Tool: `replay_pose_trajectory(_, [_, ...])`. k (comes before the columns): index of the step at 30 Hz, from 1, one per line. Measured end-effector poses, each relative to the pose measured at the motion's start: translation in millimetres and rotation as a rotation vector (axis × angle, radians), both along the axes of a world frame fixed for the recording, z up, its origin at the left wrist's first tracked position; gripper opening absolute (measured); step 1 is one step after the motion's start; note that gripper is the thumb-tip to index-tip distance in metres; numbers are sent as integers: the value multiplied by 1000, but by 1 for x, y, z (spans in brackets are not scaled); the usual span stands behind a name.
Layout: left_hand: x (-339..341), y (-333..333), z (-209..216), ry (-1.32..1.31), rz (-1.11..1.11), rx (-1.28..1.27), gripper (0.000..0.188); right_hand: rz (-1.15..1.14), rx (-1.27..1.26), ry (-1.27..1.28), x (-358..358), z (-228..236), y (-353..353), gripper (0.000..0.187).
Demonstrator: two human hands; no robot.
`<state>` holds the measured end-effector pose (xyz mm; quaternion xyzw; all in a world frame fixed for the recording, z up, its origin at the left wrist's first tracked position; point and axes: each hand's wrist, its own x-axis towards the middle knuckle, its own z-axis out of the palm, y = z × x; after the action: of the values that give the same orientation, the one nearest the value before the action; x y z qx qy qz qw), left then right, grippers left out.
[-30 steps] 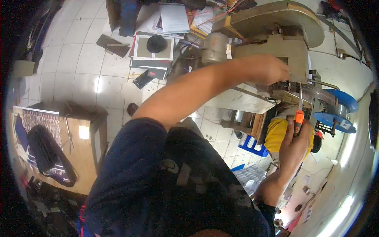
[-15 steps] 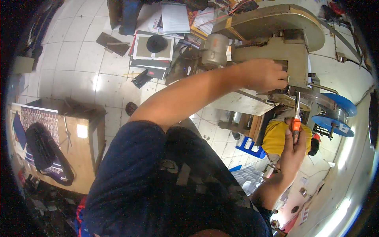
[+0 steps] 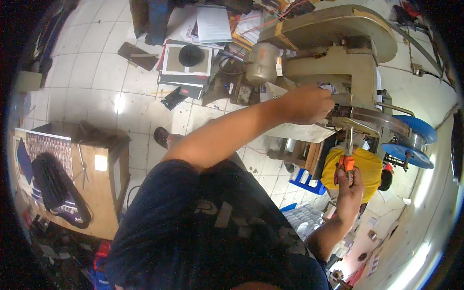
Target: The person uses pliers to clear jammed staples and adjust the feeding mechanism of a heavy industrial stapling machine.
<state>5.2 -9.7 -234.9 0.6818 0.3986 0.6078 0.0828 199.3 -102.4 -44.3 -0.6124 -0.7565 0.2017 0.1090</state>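
Observation:
My left hand (image 3: 311,105) is closed beside the metal head of a large grey-beige machine (image 3: 361,72). Its fingers curl inward, and whatever they grip is hidden. In my right hand (image 3: 349,181) is a screwdriver (image 3: 346,163) with an orange handle. Its thin metal shaft points up toward the underside of the machine's head, where I cannot tell whether the tip touches. A dark metal arm (image 3: 377,117) runs from the head toward a blue spool (image 3: 416,126) wound with wire, at the right.
A motor (image 3: 262,63) sits at the machine's left. Beyond my left forearm, papers and folders (image 3: 186,72) are piled up. A wooden cabinet (image 3: 104,193) stands at the left, with a black bag (image 3: 58,188) on it. Past my right hand is a person in yellow (image 3: 369,174).
My left hand has shifted left and slightly nearer, uncovering more of the machine's opening. My right hand has moved left and a little nearer with the screwdriver.

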Motion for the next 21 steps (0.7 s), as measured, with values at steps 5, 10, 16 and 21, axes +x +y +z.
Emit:
replay_pose_trajectory(5, [9, -4, -7, -129, -67, -148, 13, -39, -28, -132, 6, -7, 1, 23])
replay_pose_trajectory(10, [14, -8, -16, -305, -84, -102, 14, -20, -30, -150, 11, -11, 3, 21])
replay_pose_trajectory(16, [16, -11, -20, -315, -34, -77, 14, -25, -12, -184, 15, -18, 9, 20])
replay_pose_trajectory(21, [18, -11, -23, -322, -24, -48, 15, 96, 92, -189, -7, -28, 7, 21])
